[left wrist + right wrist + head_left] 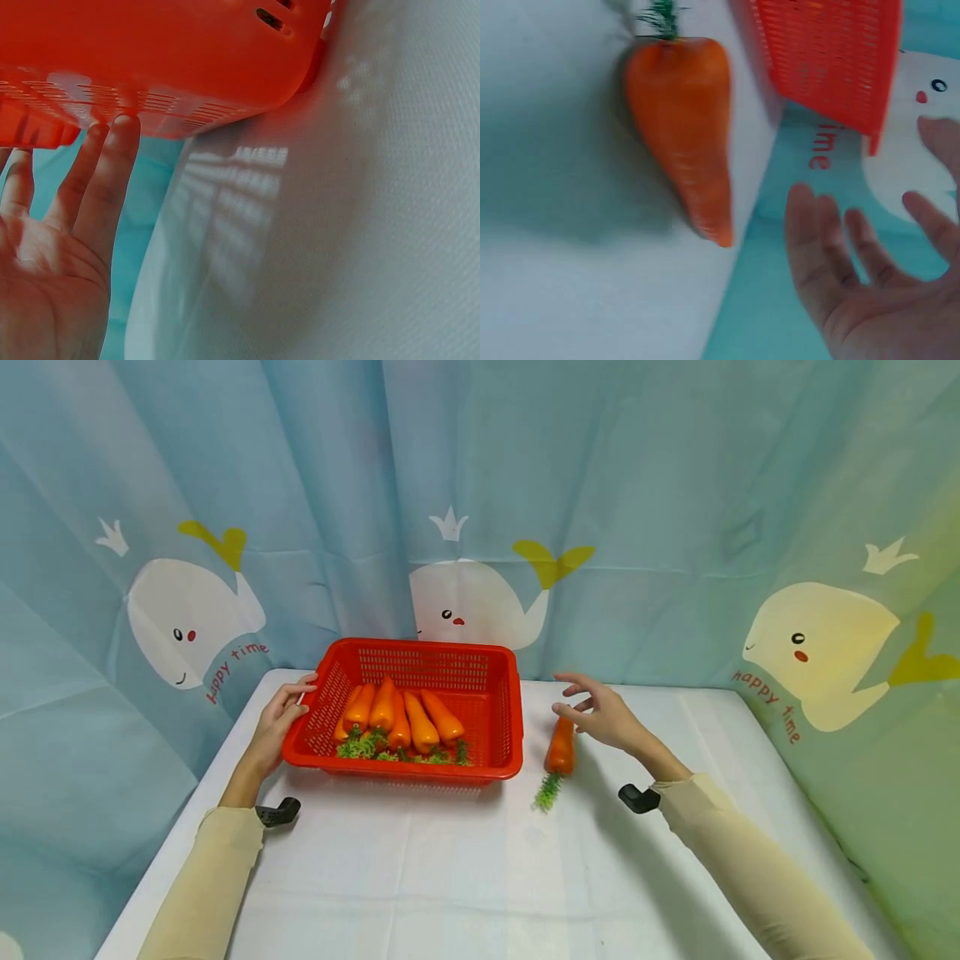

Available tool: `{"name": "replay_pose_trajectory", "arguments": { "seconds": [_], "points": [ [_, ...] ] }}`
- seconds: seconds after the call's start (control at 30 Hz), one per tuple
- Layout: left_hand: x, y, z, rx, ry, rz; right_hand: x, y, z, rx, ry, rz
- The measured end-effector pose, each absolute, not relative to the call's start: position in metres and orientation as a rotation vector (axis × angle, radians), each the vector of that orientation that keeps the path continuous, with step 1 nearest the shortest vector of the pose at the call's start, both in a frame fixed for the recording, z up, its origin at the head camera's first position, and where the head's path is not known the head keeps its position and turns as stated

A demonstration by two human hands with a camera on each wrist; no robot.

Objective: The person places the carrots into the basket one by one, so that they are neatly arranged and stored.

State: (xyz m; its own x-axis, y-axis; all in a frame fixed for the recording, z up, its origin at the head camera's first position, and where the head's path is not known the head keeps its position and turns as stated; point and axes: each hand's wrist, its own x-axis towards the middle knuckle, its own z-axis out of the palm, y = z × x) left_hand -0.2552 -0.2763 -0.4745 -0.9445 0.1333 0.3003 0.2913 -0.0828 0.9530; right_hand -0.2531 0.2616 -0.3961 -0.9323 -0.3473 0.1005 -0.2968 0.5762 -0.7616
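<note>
A red plastic basket (pixel 510 710) with slotted walls sits on the white table and holds several orange carrots (pixel 442 717) with green leafy tops. At its left end is my left hand (pixel 279 720); in the left wrist view its fairly straight fingers (pixel 109 176) touch the basket's outer wall (pixel 165 45). To the right of the basket, one carrot (pixel 560 747) lies on the table, leaves toward me. My right hand (pixel 606 717) hovers over that carrot's pointed end, fingers spread and holding nothing. The right wrist view shows a gap between the fingers (pixel 808 240) and the carrot (pixel 682 120).
The white tabletop (pixel 450 877) extends in front of the basket and to the right. Behind it and at both sides hangs a blue-green curtain (pixel 660 485) printed with whales. A black wrist device (pixel 277 812) is on the left arm, another (pixel 639 798) on the right.
</note>
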Motion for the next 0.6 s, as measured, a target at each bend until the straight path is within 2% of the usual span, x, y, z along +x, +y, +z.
{"name": "replay_pose_trajectory", "arguments": {
  "seconds": [0.23, 0.6],
  "points": [
    [-0.255, -0.275, -0.472, -0.461, -2.067, -2.175, -0.254, 0.270, -0.424, -0.403, 2.756, -1.250],
    [-0.255, -0.276, -0.473, -0.463, -2.056, -2.198, -0.251, 0.272, -0.448, -0.404, 2.774, -1.171]
  ]
}}
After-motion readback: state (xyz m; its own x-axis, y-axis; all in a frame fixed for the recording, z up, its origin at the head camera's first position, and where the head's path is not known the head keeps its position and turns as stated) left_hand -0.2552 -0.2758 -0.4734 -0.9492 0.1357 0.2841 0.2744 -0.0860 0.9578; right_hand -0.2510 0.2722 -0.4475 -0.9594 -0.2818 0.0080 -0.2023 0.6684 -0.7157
